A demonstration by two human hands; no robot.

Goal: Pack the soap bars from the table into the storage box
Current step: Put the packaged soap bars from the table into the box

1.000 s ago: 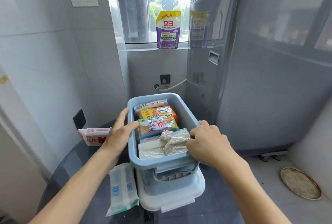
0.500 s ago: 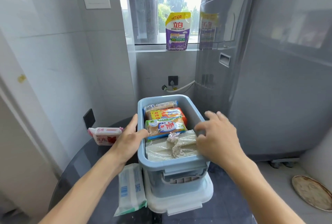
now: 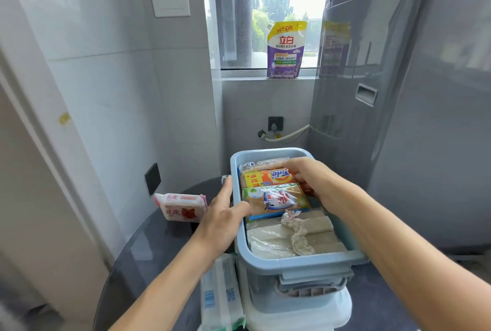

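Head view: left hand (image 3: 221, 220) lies open against the blue storage box's (image 3: 300, 264) left rim, thumb over the edge; right hand (image 3: 312, 180) reaches inside, fingers loosely curled on the orange soap bar (image 3: 268, 178), grasp unclear; pink soap bar (image 3: 180, 207) waits on the table (image 3: 148, 251).

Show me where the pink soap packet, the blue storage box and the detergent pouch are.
pink soap packet (image 3: 181, 207): head view, middle of its front face.
blue storage box (image 3: 303, 263): head view, near rim.
detergent pouch (image 3: 285, 50): head view, middle of its printed front.
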